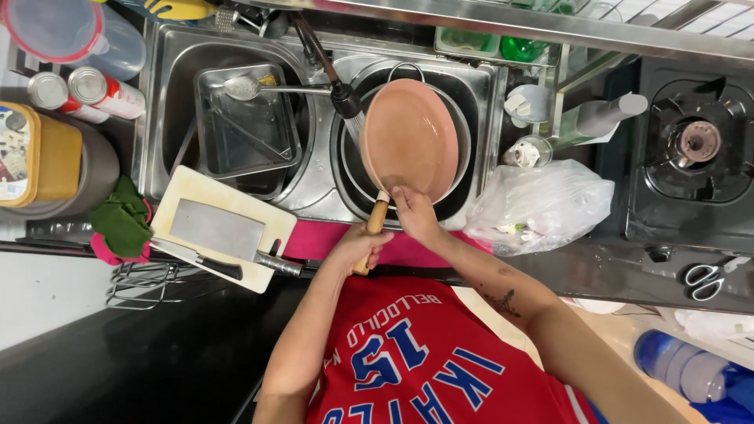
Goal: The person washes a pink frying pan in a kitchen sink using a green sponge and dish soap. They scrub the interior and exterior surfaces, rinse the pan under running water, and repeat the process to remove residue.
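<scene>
Pan: pink frying pan (408,137), tilted on edge over the round sink basin (471,94), inner face turned toward the faucet so water can run off it.
Handle: wooden handle (372,232) points to 6 o'clock, toward the person.
Left hand: left hand (357,245) wrapped closed around the handle, bearing the pan's weight.
Right hand: right hand (415,213) fingers pressed on the pan's rim at its 6 o'clock edge; whether it holds a sponge, cannot tell.
Faucet: pull-down spray faucet (343,98) at the pan's 9 o'clock, head just beside the rim.
Left basin: at 9 o'clock, a steel tray (247,141) with a ladle (245,86) lying across it.
Cutting board: white board (224,228) at 8 o'clock, bridging the sink edge, a cleaver (224,232) flat on it.
Cloth: green cloth (119,220) beyond the board, further at 9 o'clock.
Bag: clear plastic bag (538,206) at 3 o'clock on the table.
Stove: gas burner (697,141) further at 3 o'clock, scissors (707,279) near it at 4 o'clock.
</scene>
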